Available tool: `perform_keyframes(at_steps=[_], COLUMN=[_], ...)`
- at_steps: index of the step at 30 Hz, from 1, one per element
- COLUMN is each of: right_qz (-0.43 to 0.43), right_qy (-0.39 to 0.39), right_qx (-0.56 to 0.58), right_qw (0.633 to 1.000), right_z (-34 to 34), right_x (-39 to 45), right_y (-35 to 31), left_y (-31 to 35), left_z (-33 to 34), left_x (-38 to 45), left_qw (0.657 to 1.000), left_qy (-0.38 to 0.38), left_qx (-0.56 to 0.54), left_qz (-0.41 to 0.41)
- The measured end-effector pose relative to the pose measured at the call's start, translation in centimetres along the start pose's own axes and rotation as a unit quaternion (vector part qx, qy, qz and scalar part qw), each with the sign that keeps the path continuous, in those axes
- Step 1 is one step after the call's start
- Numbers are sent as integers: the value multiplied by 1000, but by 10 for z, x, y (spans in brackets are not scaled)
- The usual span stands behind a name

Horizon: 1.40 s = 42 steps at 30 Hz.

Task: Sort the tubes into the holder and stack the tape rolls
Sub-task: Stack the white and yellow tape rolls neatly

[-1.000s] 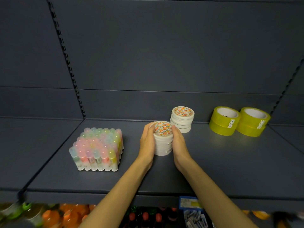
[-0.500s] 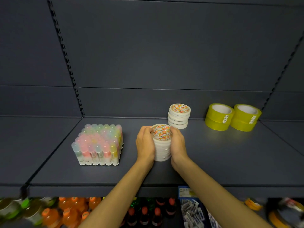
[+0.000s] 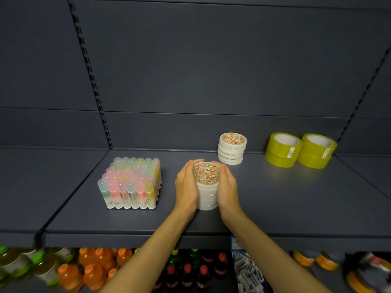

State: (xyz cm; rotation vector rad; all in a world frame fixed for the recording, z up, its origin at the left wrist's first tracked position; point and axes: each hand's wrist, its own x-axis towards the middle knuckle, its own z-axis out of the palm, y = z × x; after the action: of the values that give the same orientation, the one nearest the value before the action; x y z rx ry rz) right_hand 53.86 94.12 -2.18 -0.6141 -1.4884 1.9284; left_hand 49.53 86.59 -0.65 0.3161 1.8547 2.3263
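A stack of several white tape rolls (image 3: 207, 187) with an orange printed top stands upright on the dark shelf (image 3: 296, 204). My left hand (image 3: 187, 187) cups its left side and my right hand (image 3: 227, 188) cups its right side, fingers curled around it. A second white tape stack (image 3: 232, 149) stands behind it to the right, untouched. To the left sits a clear holder packed with pastel-capped tubes (image 3: 131, 182). Two stacks of yellow tape rolls (image 3: 282, 150) (image 3: 317, 151) stand at the back right.
The shelf's front edge (image 3: 127, 237) runs below my forearms. Under it, a lower shelf holds orange and dark drink bottles (image 3: 95, 269), a bin of small white packets (image 3: 247, 271) and yellow rolls. Slotted uprights (image 3: 91, 77) rise on the back panel.
My hands stay around the near white stack, which sits slightly closer to the shelf front. The view has tilted a little, showing more of the lower shelf.
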Motion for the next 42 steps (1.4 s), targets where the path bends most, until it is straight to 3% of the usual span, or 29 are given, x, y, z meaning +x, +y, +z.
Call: perform_keyframes(at_steps=[4, 8, 14, 19, 27, 42], right_qz=[18, 42, -54, -89, -110, -116], right_qy=[27, -25, -204, -224, -170, -176], right_qx=[2, -25, -130, -152, -172, -172], right_qw=[999, 999, 969, 959, 964, 962], right_z=[6, -4, -54, -58, -49, -54], right_x=[-4, -9, -20, -21, -31, -36], right_y=[1, -8, -28, -19, -7, -1], left_y=[-2, 0, 5, 0, 0, 0], left_z=[4, 1, -42, -58, -60, -64], left_x=[-3, -6, -5, -19, -27, -29], left_qw=[1000, 998, 991, 960, 949, 960], left_qy=[22, 46, -134, -266, -237, -217], left_qx=[-2, 10, 10, 72, 182, 137], left_qz=[-7, -29, -26, 50, 102, 111])
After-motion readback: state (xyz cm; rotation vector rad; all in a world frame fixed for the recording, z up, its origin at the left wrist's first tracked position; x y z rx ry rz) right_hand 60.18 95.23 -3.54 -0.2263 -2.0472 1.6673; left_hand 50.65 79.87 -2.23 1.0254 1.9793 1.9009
